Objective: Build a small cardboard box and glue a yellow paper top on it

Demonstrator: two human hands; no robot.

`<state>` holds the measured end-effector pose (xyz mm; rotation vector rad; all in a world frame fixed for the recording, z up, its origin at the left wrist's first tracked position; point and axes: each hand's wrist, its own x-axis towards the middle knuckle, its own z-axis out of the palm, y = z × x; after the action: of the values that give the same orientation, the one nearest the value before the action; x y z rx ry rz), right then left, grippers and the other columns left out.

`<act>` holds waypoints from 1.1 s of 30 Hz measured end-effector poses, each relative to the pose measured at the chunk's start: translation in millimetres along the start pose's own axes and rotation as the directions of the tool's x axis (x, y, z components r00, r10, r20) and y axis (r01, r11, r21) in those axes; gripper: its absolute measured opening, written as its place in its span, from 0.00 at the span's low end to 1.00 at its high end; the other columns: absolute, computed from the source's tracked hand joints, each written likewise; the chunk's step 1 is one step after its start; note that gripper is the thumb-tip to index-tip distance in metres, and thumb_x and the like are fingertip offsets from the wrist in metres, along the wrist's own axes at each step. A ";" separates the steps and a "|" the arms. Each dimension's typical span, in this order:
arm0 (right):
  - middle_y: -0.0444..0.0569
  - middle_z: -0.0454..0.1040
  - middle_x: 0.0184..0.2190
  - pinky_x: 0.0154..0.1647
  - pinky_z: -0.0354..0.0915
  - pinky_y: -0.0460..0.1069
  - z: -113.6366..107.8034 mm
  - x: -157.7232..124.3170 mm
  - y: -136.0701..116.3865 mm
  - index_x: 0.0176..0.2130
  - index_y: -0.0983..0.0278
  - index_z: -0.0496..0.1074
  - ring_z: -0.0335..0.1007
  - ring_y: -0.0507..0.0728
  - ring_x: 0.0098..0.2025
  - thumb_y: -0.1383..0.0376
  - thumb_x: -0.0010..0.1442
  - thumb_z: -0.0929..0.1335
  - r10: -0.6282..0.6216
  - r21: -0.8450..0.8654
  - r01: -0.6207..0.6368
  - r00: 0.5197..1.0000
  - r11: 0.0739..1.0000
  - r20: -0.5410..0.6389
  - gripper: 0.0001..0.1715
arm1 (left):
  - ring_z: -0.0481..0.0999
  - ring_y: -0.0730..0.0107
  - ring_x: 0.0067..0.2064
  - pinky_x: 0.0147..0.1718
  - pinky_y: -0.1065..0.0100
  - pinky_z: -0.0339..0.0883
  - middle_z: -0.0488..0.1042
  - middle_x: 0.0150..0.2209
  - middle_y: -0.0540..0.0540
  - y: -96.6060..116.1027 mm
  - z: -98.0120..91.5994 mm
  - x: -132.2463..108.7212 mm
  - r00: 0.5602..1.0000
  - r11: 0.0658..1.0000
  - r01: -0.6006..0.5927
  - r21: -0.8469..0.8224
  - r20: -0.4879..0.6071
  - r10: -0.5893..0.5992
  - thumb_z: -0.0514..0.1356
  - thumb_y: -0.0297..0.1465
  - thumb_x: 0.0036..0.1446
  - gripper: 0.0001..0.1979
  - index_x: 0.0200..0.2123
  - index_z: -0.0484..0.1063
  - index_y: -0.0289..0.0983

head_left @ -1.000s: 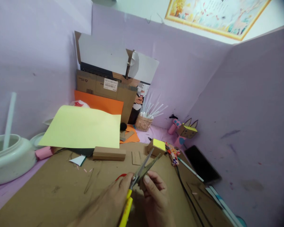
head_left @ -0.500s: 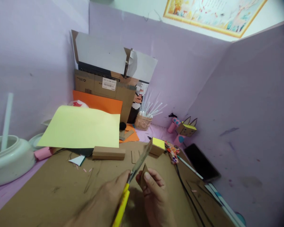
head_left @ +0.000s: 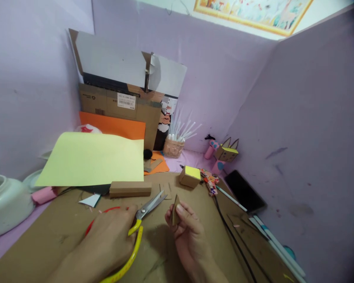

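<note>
My left hand [head_left: 112, 232] is closed around a pair of scissors [head_left: 149, 206] with yellow and red handles; their blades point up and to the right, slightly apart. Between the thumb and fingers of my right hand [head_left: 188, 230] stands a small pointed piece of cardboard [head_left: 175, 211], its tip upward. The blades are a short way left of this piece and do not touch it. Beyond the hands lie a long folded cardboard strip [head_left: 130, 190] and a small cardboard box with a yellow top [head_left: 190, 177].
Yellow paper [head_left: 91, 161] leans at the back left before a large cardboard box [head_left: 106, 100]. A basket of white sticks [head_left: 174, 147] stands at the back. On the right are a glue gun [head_left: 210, 182], its black cord, and a dark tablet [head_left: 244, 192]. A white pot [head_left: 8, 212] sits left.
My left hand has moved left and lowered the scissors away from the cardboard piece. My right hand still pinches the piece. The whole view has shifted slightly.
</note>
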<state>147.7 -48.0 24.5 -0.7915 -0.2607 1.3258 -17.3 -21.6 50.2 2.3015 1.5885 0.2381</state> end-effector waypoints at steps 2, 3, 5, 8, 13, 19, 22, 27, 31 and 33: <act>0.43 0.76 0.21 0.27 0.65 0.43 0.0 1.2 -0.8 0.23 0.65 0.75 0.69 0.49 0.23 0.66 0.30 0.79 0.025 0.013 -0.025 1.000 1.000 0.005 0.15 | 0.75 0.48 0.35 0.31 0.60 0.62 0.76 0.30 0.39 -2.1 -1.4 0.5 0.999 0.990 -0.028 0.137 0.037 0.023 0.52 0.25 0.45 0.10 0.32 0.70 0.38; 0.43 0.76 0.21 0.26 0.65 0.43 -0.3 1.7 -0.8 0.23 0.65 0.75 0.69 0.48 0.22 0.67 0.31 0.78 0.035 0.013 -0.035 0.999 0.999 0.001 0.15 | 0.75 0.48 0.36 0.32 0.59 0.62 0.76 0.31 0.39 -3.7 -2.5 1.4 0.998 0.984 -0.032 0.176 0.052 0.024 0.52 0.25 0.45 0.11 0.33 0.70 0.38; 0.42 0.75 0.20 0.25 0.64 0.43 -1.8 2.0 0.6 0.23 0.65 0.75 0.68 0.48 0.22 0.67 0.31 0.78 0.040 -0.006 -0.040 0.999 0.999 -0.012 0.14 | 0.74 0.49 0.38 0.34 0.58 0.63 0.76 0.33 0.39 -6.9 -5.0 3.7 1.000 0.987 -0.014 0.163 0.027 0.010 0.53 0.26 0.46 0.13 0.36 0.72 0.38; 0.43 0.76 0.20 0.27 0.64 0.44 -5.4 -0.2 5.8 0.24 0.65 0.76 0.68 0.49 0.23 0.65 0.34 0.78 -0.009 -0.137 0.014 0.999 0.990 0.037 0.14 | 0.73 0.54 0.41 0.39 0.59 0.64 0.75 0.41 0.40 -7.6 -6.4 6.3 0.993 0.998 0.022 -0.066 -0.110 -0.029 0.53 0.32 0.51 0.17 0.44 0.71 0.38; 0.45 0.77 0.21 0.29 0.63 0.44 -6.7 -9.2 14.0 0.25 0.65 0.78 0.68 0.49 0.24 0.63 0.41 0.76 -0.033 -0.431 0.125 0.976 0.894 0.215 0.09 | 0.74 0.66 0.35 0.35 0.69 0.67 0.76 0.34 0.46 6.1 1.5 4.6 0.996 0.740 -0.048 -0.671 -0.085 -0.012 0.59 0.37 0.47 0.17 0.40 0.73 0.36; 0.45 0.76 0.20 0.26 0.62 0.45 -0.5 -14.9 15.5 0.23 0.65 0.78 0.66 0.50 0.22 0.65 0.40 0.76 -0.029 -0.533 0.150 0.973 0.833 0.230 0.07 | 0.68 0.73 0.25 0.25 0.74 0.59 0.70 0.21 0.51 13.7 4.8 1.0 0.979 0.768 -0.155 -0.622 -0.198 0.037 0.56 0.31 0.50 0.10 0.20 0.71 0.35; 0.44 0.75 0.18 0.23 0.61 0.44 -1.3 -13.9 15.6 0.24 0.66 0.78 0.65 0.49 0.20 0.64 0.39 0.76 0.006 -0.529 0.111 0.977 0.841 0.214 0.09 | 0.65 0.74 0.23 0.23 0.74 0.57 0.68 0.19 0.52 12.1 2.8 1.8 0.963 0.789 -0.190 -0.584 -0.267 0.034 0.54 0.31 0.50 0.11 0.19 0.70 0.35; 0.47 0.75 0.18 0.24 0.66 0.44 -4.4 -7.4 10.3 0.25 0.69 0.77 0.69 0.50 0.20 0.55 0.42 0.75 0.203 -0.464 -0.096 0.961 0.881 0.186 0.18 | 0.60 0.76 0.21 0.20 0.74 0.53 0.63 0.16 0.54 5.6 -0.5 7.6 0.967 0.766 -0.026 -0.643 -0.209 -0.143 0.56 0.34 0.47 0.10 0.18 0.67 0.35; 0.48 0.75 0.19 0.23 0.68 0.44 -6.2 -4.0 6.5 0.28 0.70 0.76 0.72 0.52 0.21 0.51 0.44 0.73 0.308 -0.412 -0.211 0.934 0.886 0.184 0.23 | 0.56 0.78 0.18 0.18 0.74 0.50 0.60 0.14 0.55 0.4 0.4 13.9 0.971 0.664 0.112 -0.740 -0.060 -0.231 0.57 0.37 0.43 0.11 0.18 0.66 0.35; 0.48 0.75 0.20 0.23 0.68 0.44 -6.8 -5.3 6.9 0.27 0.69 0.76 0.72 0.52 0.23 0.54 0.43 0.74 0.325 -0.455 -0.198 0.920 0.868 0.221 0.20 | 0.55 0.79 0.16 0.17 0.74 0.49 0.59 0.13 0.56 0.8 2.0 16.3 0.971 0.622 0.151 -0.769 -0.005 -0.241 0.58 0.37 0.42 0.11 0.17 0.65 0.35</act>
<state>145.1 -55.2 16.5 -1.0224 -0.7173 1.6787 -10.1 -7.0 47.8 1.4495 1.3810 0.8221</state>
